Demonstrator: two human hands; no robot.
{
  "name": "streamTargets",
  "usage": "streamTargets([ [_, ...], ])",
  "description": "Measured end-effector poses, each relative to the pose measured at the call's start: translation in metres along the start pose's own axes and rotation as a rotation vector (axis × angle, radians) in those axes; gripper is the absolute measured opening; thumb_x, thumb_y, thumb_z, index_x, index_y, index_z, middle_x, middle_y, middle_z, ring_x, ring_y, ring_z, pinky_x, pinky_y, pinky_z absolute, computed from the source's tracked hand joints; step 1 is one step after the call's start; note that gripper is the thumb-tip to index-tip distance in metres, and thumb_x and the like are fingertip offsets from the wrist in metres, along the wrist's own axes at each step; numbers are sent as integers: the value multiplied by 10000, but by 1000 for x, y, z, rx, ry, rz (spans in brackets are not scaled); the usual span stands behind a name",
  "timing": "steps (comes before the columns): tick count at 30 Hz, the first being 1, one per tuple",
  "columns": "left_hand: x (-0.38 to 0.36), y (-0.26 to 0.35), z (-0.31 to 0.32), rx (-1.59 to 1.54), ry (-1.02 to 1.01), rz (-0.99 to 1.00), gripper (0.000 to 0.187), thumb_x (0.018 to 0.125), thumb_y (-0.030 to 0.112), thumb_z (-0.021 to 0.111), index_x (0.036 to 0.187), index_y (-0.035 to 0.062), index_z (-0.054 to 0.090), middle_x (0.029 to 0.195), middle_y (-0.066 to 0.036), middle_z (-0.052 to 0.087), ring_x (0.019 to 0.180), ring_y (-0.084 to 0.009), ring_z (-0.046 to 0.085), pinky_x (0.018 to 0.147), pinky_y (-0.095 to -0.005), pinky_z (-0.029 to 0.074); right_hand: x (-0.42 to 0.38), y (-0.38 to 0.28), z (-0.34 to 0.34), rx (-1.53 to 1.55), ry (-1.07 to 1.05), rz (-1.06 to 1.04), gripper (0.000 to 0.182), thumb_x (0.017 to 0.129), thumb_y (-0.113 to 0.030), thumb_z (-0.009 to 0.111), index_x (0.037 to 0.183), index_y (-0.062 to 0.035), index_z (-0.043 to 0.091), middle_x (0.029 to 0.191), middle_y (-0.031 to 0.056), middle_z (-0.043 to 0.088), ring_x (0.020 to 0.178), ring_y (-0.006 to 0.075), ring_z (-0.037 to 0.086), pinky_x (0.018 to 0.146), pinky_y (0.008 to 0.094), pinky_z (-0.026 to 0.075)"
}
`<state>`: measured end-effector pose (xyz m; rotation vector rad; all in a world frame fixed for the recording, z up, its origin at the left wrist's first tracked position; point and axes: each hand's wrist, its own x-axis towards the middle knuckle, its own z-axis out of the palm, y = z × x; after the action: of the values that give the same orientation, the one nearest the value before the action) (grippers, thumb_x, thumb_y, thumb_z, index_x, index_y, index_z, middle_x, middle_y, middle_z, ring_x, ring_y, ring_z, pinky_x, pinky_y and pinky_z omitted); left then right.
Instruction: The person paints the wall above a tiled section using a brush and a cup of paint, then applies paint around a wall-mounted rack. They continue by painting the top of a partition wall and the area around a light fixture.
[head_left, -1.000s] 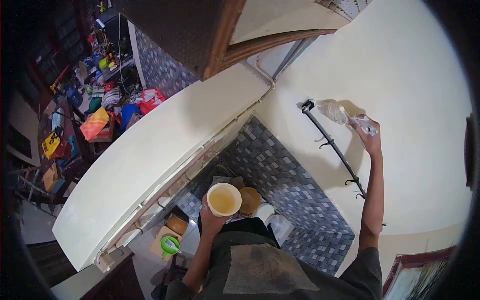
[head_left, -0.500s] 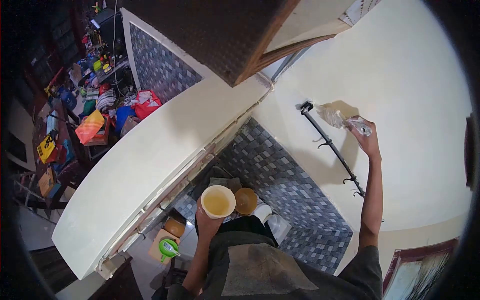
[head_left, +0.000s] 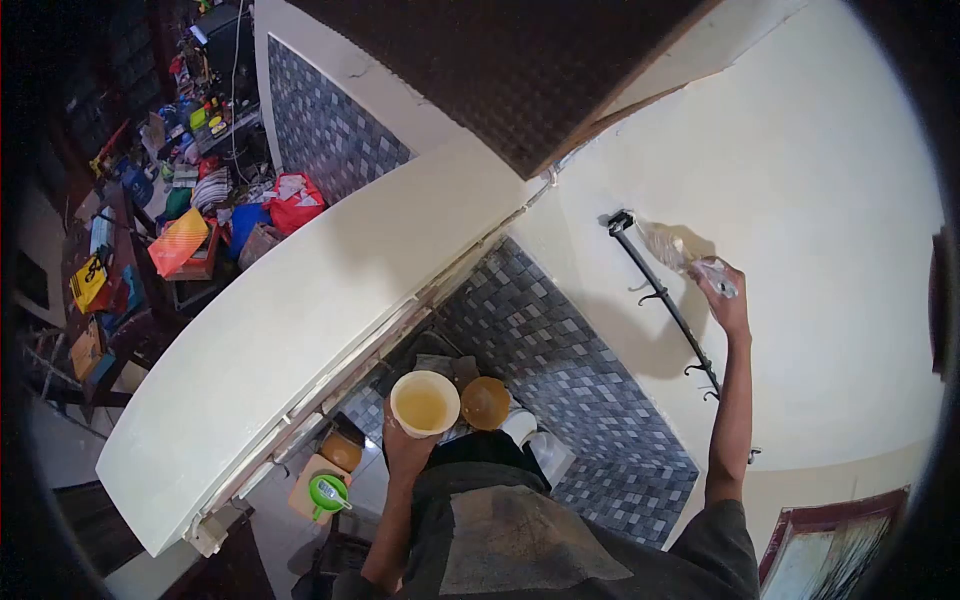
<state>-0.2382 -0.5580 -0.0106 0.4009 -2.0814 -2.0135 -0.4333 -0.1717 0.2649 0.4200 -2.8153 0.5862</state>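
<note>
My left hand [head_left: 405, 452] is closed on a cream plastic tub [head_left: 452, 383], held upright in front of my body, with yellowish liquid in it. Raised against the pale wall, my right hand [head_left: 726, 300] grips a paintbrush [head_left: 668, 247] with pale bristles and a shiny, see-through covering or handle. The bristle end points up and left, close beside the top of a black hook rail [head_left: 668, 305] on the wall. Shadows of the hand and brush fall across the wall around them.
A dark overhead cabinet [head_left: 520, 80] juts out near my head. To the left runs a curved cream ledge [head_left: 270, 330]. Below are an orange-brown bowl [head_left: 485, 403], a green container [head_left: 327, 493] and grey mosaic tiles [head_left: 570, 350]. A cluttered table [head_left: 130, 290] stands beyond the ledge.
My view has shifted slightly. The brush and right hand sit a little lower in view, still close to the rail. The tub remains in my left hand.
</note>
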Motion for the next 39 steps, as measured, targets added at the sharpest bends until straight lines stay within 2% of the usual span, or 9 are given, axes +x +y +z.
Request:
streamTargets([
  [7,3,9,-1,-39,19,-34,658,585,94,824,1141,31,477,1066,-126,587,1005,-268,577,884,-367,448,34,-38,-38,-34,-125,-25,168,789,-44,640,948,7,661,895,101,657,788,178,615,739,284,485],
  [11,5,16,1,-9,9,-57,668,584,91,825,1149,29,475,1079,-129,588,1016,-261,577,885,-366,450,78,-78,-48,-112,-106,-227,176,797,-57,637,963,-3,660,927,87,665,835,177,616,768,295,482],
  [14,3,10,5,-81,23,-45,670,581,88,825,1150,29,476,1078,-128,589,1006,-265,581,879,-366,454,115,-100,-42,-104,-268,-246,232,794,-91,657,1013,-15,646,980,101,657,870,188,622,794,304,482],
  [17,-1,10,4,-33,44,10,671,579,92,827,1146,29,473,1074,-129,588,1003,-268,582,876,-364,455,141,-77,-20,-217,-172,-300,317,776,-149,692,1056,-19,623,1030,117,640,924,201,618,833,314,479],
  [23,-11,-10,0,72,-2,-31,798,583,150,844,1228,20,391,1143,-153,550,1057,-288,550,908,-401,435,168,-135,6,-405,-510,-54,506,696,-267,757,1099,-19,580,1067,149,614,993,252,593,894,317,456],
  [27,-15,-6,0,13,68,-69,708,576,115,837,1161,17,450,1080,-140,581,1008,-276,578,880,-362,448,198,-106,29,-600,-560,-92,676,641,-372,763,1157,-13,516,1109,173,595,1039,302,567,909,356,446],
  [32,-21,-15,-6,-33,24,-85,796,596,152,844,1230,17,383,1148,-154,545,1067,-277,548,914,-394,435,216,-130,23,-590,-698,-75,684,621,-338,756,1161,-5,500,1120,190,590,1054,309,562,917,368,439],
  [35,-26,-12,-5,-23,147,-89,729,575,105,841,1177,11,441,1096,-135,573,1013,-256,572,886,-356,444,211,-162,19,-537,-699,-36,721,610,-325,761,1190,-8,474,1117,204,589,1043,299,572,893,362,451],
  [39,-27,-8,-7,-40,148,-107,723,581,110,841,1177,17,443,1091,-127,573,1013,-244,572,885,-349,440,224,-130,47,-462,-704,-95,777,614,-330,764,1225,8,425,1061,224,607,999,298,594,847,355,476],
])
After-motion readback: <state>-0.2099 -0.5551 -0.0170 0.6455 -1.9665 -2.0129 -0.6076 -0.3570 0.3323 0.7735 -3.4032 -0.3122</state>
